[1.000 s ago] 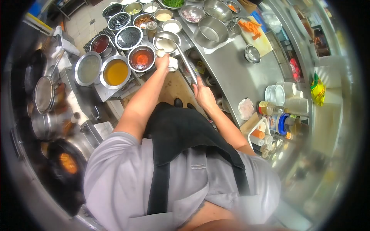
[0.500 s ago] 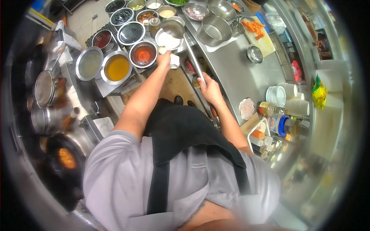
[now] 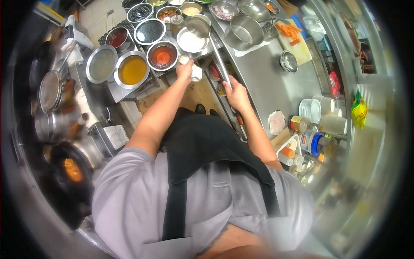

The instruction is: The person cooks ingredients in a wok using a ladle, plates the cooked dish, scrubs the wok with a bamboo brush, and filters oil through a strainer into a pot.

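Observation:
My right hand is wrapped round the long metal handle of a ladle. The ladle's bowl hangs over the far part of a metal bowl of white contents; whether it touches them I cannot tell. In my left hand is a folded white cloth, gripped just in front of that bowl. Close by on the left are a bowl of red-orange liquid and a bowl of amber liquid.
Right of me runs a steel counter with a large metal pot, a cutting board with orange pieces, small metal bowls, and stacked white containers. On the left, a dark wok holds orange-yellow contents.
The ladle's bowl has shifted slightly away and to the right, uncovering more of the white contents. My left hand has drawn a little toward me with the cloth. The view has shifted slightly.

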`<state>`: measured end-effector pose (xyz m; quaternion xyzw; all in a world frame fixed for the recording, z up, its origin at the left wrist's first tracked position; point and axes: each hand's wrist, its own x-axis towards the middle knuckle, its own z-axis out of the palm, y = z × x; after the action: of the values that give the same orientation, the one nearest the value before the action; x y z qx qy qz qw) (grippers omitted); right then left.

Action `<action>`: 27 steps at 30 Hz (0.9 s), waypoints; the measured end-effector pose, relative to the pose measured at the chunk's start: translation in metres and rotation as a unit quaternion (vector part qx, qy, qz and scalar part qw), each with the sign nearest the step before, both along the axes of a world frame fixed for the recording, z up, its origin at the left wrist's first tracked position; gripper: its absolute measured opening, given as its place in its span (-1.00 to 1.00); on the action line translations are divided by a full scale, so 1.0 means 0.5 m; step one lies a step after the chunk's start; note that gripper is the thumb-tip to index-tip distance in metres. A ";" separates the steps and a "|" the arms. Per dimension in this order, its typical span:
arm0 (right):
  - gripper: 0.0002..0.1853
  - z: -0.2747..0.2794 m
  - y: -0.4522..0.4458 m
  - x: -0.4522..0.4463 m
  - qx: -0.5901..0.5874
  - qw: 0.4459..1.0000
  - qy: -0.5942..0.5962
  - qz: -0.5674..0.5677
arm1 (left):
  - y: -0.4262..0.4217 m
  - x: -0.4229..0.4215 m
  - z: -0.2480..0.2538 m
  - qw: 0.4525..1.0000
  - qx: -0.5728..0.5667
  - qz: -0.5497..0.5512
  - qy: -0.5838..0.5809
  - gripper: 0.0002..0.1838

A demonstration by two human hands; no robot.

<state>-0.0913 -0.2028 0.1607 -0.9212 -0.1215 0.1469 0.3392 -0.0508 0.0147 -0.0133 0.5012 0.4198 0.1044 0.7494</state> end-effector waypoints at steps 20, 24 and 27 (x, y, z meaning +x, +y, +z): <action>-0.64 -0.043 -0.001 0.019 -0.021 1.000 -0.014 0.008 | -0.018 -0.033 -0.006 0.999 0.032 -0.008 0.026 -0.62; -0.62 0.014 0.010 0.007 0.006 0.993 0.114 0.006 | -0.019 -0.046 0.002 0.999 0.023 -0.014 0.035 -0.64; -0.68 0.040 0.010 0.001 0.101 0.963 0.246 -0.037 | -0.019 -0.057 -0.020 0.999 0.024 -0.026 0.023 -0.65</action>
<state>-0.0908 -0.1979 0.1807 -0.8214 -0.0140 0.3431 0.4555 -0.0794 0.0054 -0.0233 0.5325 0.4210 0.0829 0.7297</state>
